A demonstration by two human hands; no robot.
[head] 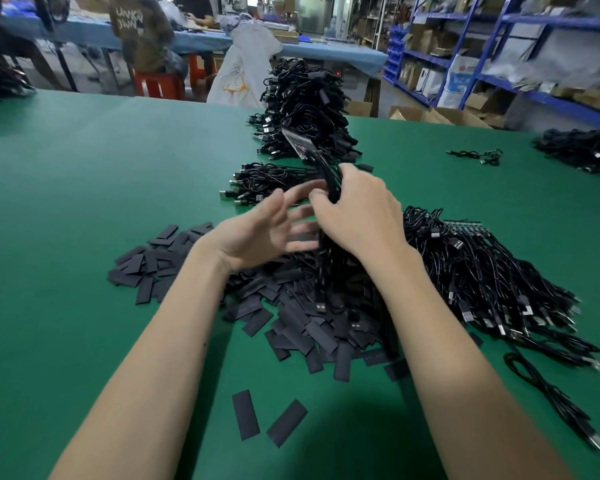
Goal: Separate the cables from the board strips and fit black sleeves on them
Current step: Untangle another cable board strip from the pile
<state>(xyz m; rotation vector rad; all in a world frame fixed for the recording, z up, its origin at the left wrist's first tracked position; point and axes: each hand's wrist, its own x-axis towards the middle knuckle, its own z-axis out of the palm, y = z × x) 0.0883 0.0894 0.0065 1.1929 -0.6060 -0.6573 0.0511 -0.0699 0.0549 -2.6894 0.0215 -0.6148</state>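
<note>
My right hand [357, 216] grips a bundle of black cables [329, 278] above the green table [84, 188]. A board strip [297, 142] sticks up from the bundle's top end, and USB plugs hang below my hand. Just left of the bundle, my left hand [264, 230] is blurred, fingers spread and holding nothing. A pile of flat black sleeves [291, 313] lies under both hands. Two loose sleeves [267, 419] lie nearer to me.
A heap of cables on board strips [482, 271] lies to the right. A tall stack of finished cables [305, 109] stands behind, with a smaller row [267, 183] in front of it. More cables [579, 148] sit far right. Blue shelving and people are beyond the table.
</note>
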